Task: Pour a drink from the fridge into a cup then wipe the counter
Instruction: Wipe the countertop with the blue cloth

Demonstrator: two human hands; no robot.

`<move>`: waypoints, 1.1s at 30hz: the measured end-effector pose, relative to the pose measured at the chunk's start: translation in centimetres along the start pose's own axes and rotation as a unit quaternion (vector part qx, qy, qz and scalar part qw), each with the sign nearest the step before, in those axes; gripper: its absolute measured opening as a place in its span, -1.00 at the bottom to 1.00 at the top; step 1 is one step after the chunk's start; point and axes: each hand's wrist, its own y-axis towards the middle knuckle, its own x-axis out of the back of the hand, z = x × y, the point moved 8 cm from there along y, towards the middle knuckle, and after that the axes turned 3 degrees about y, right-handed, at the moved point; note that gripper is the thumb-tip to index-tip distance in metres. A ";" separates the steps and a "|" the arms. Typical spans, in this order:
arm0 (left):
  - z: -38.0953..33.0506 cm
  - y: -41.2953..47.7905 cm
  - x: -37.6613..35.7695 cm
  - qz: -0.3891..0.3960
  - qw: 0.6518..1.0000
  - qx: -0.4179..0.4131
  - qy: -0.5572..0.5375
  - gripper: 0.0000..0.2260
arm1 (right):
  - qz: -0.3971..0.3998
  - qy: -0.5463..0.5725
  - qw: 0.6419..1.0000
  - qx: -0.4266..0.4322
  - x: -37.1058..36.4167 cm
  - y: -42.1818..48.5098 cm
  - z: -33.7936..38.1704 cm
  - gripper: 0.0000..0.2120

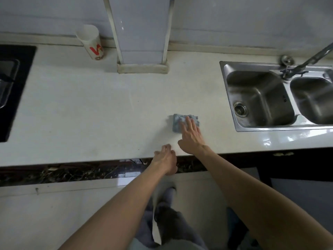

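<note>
Where the white worktop (81, 109) meets the left edge of the view, a black glass hob (12, 83) is set into its surface. To the right of the hob, a white paper cup (91, 42) with red lettering stands at the back of the worktop, against the wall; its contents cannot be seen. Just right of the cup, a pale tiled column (142, 33) rises from the worktop on a low plinth.

Nearer the viewer and right of centre, the left hand (166, 158) rests at the front edge of the worktop. Its fingers (167, 147) are loosely curled and close together, and they hold nothing. Beside it, further onto the worktop, lies a small blue-grey cleaning cloth (177, 121), folded into a rough rectangle and flat on the surface. The right hand (191, 138) lies palm down on the cloth's right part, with its fingers (190, 123) straight, slightly spread and pressing on the fabric rather than gripping it. The two hands are near each other but apart.

Further right, a stainless-steel double sink (232, 98) is sunk into the worktop, its left basin showing a round drain (240, 109). A metal tap (310, 58) mounted on the back rim between the basins reaches up to the right and out of view. The cloth is near the sink's left rim but not touching it.
</note>
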 end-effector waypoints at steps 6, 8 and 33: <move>-0.4 0.1 -0.7 -0.016 1.000 0.002 0.008 -0.43 | 0.022 -0.021 0.999 -0.015 -2.6 0.7 0.5 -0.15; -0.6 0.2 -0.9 -0.021 1.000 0.002 0.023 -0.42 | 0.024 -0.030 0.999 -0.017 -3.0 0.3 0.5 -0.16; -13.5 3.3 1.1 -0.042 0.999 0.018 -0.007 -0.64 | 0.017 -0.054 0.998 0.006 -4.7 -9.6 -16.0 -0.16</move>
